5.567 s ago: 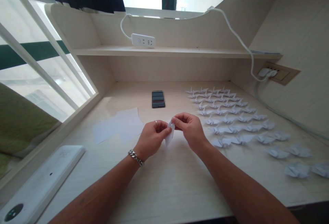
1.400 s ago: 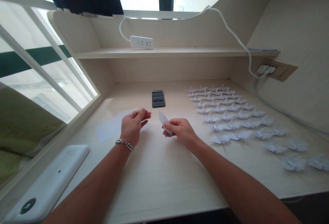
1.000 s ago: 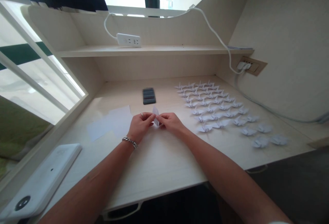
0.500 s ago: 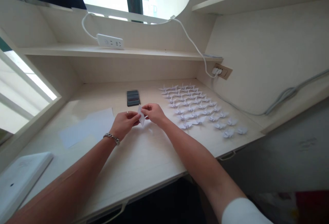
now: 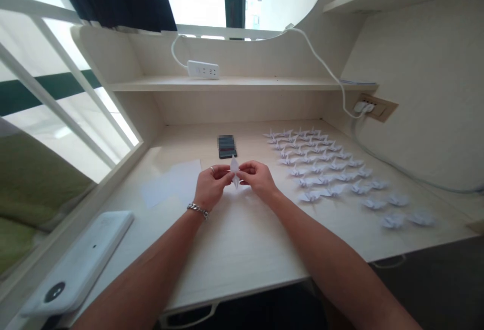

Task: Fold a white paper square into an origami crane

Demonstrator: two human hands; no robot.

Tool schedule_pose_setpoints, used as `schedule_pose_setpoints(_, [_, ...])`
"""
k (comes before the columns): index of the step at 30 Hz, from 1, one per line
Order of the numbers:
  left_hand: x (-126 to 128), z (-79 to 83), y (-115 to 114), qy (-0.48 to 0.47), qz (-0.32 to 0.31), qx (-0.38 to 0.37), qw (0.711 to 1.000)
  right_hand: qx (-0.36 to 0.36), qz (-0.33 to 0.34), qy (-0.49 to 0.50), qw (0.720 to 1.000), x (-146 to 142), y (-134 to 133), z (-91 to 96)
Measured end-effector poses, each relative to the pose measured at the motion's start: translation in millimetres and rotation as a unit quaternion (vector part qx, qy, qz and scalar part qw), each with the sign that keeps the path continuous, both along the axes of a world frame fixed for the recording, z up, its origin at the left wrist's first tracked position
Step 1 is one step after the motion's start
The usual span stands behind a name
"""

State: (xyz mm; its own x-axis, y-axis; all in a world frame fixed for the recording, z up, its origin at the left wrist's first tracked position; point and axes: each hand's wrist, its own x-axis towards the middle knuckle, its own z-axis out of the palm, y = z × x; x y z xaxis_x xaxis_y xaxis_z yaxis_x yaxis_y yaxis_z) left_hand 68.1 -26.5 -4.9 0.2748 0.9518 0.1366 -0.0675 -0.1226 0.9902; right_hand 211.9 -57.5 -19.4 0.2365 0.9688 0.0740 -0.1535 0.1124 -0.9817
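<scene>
Between my two hands, just above the desk, is a piece of white folded paper point(image 5: 235, 172), a narrow diamond standing point up. My left hand point(image 5: 212, 184), with a ring and a chain bracelet, pinches its left edge. On the opposite edge, the thumb and fingers of my right hand point(image 5: 259, 178) grip the same paper. Just beyond the paper's tip lies a dark phone point(image 5: 227, 147), its screen blurred out. Rows of white paper cranes point(image 5: 313, 158) spread over the desk to the right. Flat white paper sheets point(image 5: 172, 183) lie left of my left hand.
A white box-like device point(image 5: 85, 259) lies at the desk's left edge beside slanted white rails point(image 5: 56, 77). A power strip point(image 5: 203, 69) rests on the shelf point(image 5: 245, 84) behind. Cables run to a wall socket point(image 5: 376, 107) at right. The desk point(image 5: 242, 249) ends at its front edge.
My view has swung left, so everything sits further right in the picture. The folded paper has turned to face me more squarely, still pinched by both hands.
</scene>
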Motion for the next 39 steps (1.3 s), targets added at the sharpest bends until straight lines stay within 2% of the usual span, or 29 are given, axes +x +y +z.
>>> schedule_pose_setpoints(5, [-1, -3.5, 1, -0.011, 0.027, 0.013, 1.000, 0.015, -0.004, 0.011, 1.000, 0, -1, 0.5])
schedule_pose_setpoints(11, [-1, -3.0, 0, -0.016, 0.013, 0.005, 1.000, 0.006, -0.010, 0.016, 1.000, 2, -1, 0.8])
schedule_pose_setpoints(20, [-3, -3.0, 1, -0.021, -0.021, -0.007, 1.000, -0.019, 0.047, 0.047, 0.998, 6, -6, 6.4])
schedule_pose_setpoints(25, [-5, -3.2, 3, -0.011, -0.025, 0.001, 1.000, -0.024, 0.058, 0.042, 0.997, 6, -6, 9.8])
schedule_pose_setpoints(32, [-9, 0.8, 2, -0.008, -0.068, -0.015, 0.998, -0.015, 0.083, 0.056, 0.995, 4, -10, 13.6])
schedule_pose_setpoints(39, [-11, 5.1, -1, -0.015, -0.071, -0.010, 0.997, -0.015, 0.098, 0.076, 0.992, 5, -14, 14.5])
